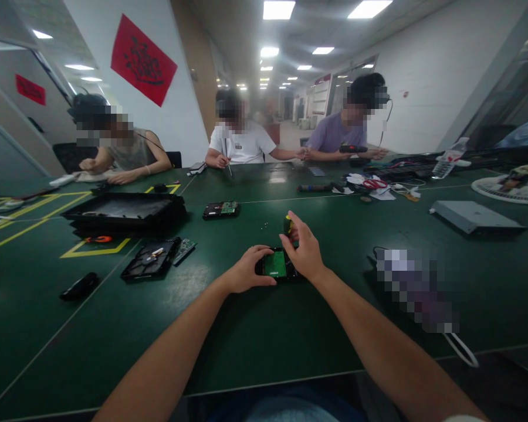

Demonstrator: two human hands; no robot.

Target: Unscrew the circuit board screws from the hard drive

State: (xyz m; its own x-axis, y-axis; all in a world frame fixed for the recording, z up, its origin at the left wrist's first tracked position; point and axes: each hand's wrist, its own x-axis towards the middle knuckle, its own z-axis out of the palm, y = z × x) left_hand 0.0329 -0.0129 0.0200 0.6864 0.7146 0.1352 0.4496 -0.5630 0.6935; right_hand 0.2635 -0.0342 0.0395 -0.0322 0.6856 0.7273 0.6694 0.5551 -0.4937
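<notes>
green table (321,346), one, in a lit room; seated across it from our hands, three people (240,140). black-cased drive (278,267), one, its green board (274,262) uppermost, lying between our two hands. our left hand (250,269), one, is clasped about it, fingers at the far edge, thumb at the near edge. our right hand (307,246), one, pinches a roughly upright screwdriver (287,224), one, green and yellow at the handle; its tip is hidden from us. hazards, as we judge them: a slip of the tip, caused by a tilted handle or poor seating, could scratch the board; a loosened left-hand hold could let the drive turn; a careless right-hand sweep could scatter the small pale bits (264,225) just beyond both hands, several, too tiny for us to count surely. counted further: beyond the left hand, one second drive (221,210); left of that hand, one open black casing (152,258) and, just beside it, one loose circuit board (185,251); farther left, one orange-handled tool (98,239); well right of the right hand, one silver box (479,217); beyond that hand, one pair of red scissors (375,184).
</notes>
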